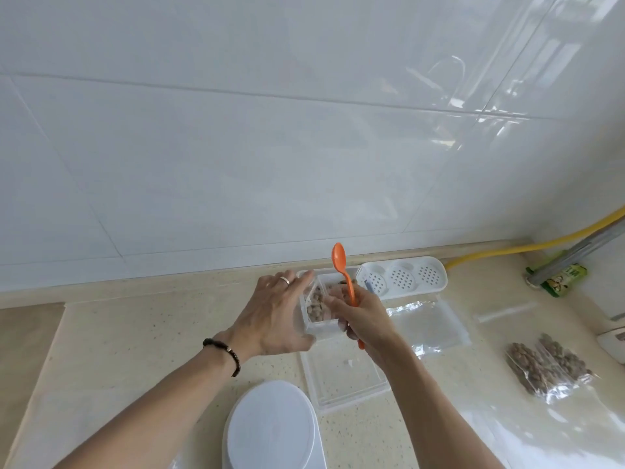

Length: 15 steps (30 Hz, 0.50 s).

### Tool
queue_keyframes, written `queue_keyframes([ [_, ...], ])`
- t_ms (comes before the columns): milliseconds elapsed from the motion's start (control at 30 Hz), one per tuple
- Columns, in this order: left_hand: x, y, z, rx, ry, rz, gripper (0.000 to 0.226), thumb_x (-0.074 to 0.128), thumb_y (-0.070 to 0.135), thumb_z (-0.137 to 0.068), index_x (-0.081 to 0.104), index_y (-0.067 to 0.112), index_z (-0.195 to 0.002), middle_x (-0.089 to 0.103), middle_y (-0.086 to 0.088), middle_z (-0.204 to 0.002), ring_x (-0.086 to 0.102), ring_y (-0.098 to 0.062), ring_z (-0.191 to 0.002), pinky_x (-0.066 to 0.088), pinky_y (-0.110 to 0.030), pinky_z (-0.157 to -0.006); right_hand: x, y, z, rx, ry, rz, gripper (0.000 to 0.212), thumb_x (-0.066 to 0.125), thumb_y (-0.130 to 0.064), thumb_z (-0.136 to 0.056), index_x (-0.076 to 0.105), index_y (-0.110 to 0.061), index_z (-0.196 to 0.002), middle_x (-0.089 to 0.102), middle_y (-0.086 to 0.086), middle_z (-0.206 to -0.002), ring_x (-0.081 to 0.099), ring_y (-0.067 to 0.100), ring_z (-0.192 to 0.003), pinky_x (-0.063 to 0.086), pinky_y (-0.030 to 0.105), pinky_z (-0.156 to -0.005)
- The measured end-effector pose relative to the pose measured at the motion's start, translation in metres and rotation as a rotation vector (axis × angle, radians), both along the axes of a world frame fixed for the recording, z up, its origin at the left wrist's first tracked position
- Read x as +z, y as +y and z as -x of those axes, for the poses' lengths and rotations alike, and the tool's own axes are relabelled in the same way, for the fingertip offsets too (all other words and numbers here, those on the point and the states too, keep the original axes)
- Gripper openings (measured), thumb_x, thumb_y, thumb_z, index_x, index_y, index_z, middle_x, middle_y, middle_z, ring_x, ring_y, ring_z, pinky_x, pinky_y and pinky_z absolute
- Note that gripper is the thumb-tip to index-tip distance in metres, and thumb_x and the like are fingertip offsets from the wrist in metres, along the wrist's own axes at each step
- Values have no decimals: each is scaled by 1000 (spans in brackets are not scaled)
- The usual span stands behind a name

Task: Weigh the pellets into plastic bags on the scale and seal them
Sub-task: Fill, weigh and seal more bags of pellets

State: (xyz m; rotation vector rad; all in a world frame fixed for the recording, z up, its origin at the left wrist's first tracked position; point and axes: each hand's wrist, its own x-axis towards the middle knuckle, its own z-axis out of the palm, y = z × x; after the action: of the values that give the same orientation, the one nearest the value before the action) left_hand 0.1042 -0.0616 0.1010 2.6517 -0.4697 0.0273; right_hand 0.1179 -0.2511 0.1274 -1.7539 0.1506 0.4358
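- Since the scale (270,426) sits nearest, at the bottom edge with its white platform bare, a bag is judged to be needed on it before any pellets are spooned out; no reading can be seen from this angle.
- Just beyond the scale, a clear lid (341,377) lies flat on the counter (135,333), and it is best left there so that the tub stays open.
- To the right, two filled bags (548,365) of pellets lie together near the counter's edge, well apart from the scale, so part of the job appears done.
- Empty bags (429,324) are stacked flat between the lid and the white holder (402,275); one should be taken from here.
- Further on, the tub (321,309) is steadied by the left hand (274,316), its fingers curved round the near left wall.
- An orange spoon (343,270) is gripped by its handle in the right hand (363,319), fingers curled round it, bowl pointing up and away from the pellets (316,304).
- For a good scoop, the spoon should be turned bowl-down and dipped shallowly, while the tub is kept level so that nothing spills.
- At the back, a yellow hose (527,247) runs along the tiled wall (236,147).
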Motion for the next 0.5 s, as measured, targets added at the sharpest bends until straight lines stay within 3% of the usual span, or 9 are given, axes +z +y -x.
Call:
queue_keyframes([
  [167,-1,-1,-7,104,44,-68,102,60,64,-61,25,19,-145,45,-1,-121,42,-20,-117,29,-36,-101,0,4,-3,-98,-277,174,18,78,-20,-80,62,-13,-83,51,-10,-58,50,8,-55,46,26,-57],
  [267,1,-2,-12,180,53,-59,96,58,68,-56,34,21,-135,46,1,-108,45,-20,-105,33,-36,-92,7,11,6,0,-297,240,30,62,-35,-90,63,-9,-76,55,-4,-60,50,13,-53,45,33,-57],
  [300,1,-1,-13,195,54,-41,93,56,71,-53,37,22,-129,45,3,-102,44,-19,-99,33,-35,-89,9,10,7,0,-263,256,37,52,-34,-94,61,-3,-75,39,-13,-73,56,22,-61,45,39,-60],
  [333,1,2,-14,205,53,-33,91,54,74,-51,39,23,-124,43,4,-98,42,-18,-94,32,-35,-86,8,8,7,-21,-216,278,38,44,-24,-97,60,2,-76,34,3,-113,59,31,-83,48,44,-69],
  [367,0,4,-15,210,49,-43,91,53,76,-49,40,23,-122,42,5,-96,41,-17,-91,31,-34,-84,4,3,5,-41,-169,319,34,39,-13,-98,56,5,-74,54,0,-82,56,35,-102,49,44,-77],
  [400,-2,8,-16,211,42,-62,94,53,78,-48,41,23,-122,43,6,-96,42,-16,-91,30,-33,-83,-2,-3,1,-43,-133,368,29,37,-4,-96,53,4,-72,64,27,-105,56,38,-106,45,49,-93],
  [433,-5,11,-17,213,38,-83,98,52,79,-47,40,22,-126,44,5,-98,43,-17,-93,30,-34,-84,-8,-8,-2,-32,-113,413,27,37,1,-93,50,-1,-69,64,29,-102,62,39,-93,50,52,-75],
  [467,-7,13,-17,216,40,-99,103,49,80,-46,39,22,-130,45,4,-100,45,-18,-96,32,-34,-85,-13,-13,-5,-23,-107,442,26,38,3,-92,50,-4,-69,63,23,-89,61,32,-74,41,45,-60],
  [500,-9,15,-17,219,45,-110,108,45,81,-45,37,22,-135,46,3,-104,46,-18,-99,33,-35,-88,-16,-17,-7,-24,-106,451,24,42,3,-92,53,-7,-73,60,16,-81,56,25,-64,51,49,-60],
])
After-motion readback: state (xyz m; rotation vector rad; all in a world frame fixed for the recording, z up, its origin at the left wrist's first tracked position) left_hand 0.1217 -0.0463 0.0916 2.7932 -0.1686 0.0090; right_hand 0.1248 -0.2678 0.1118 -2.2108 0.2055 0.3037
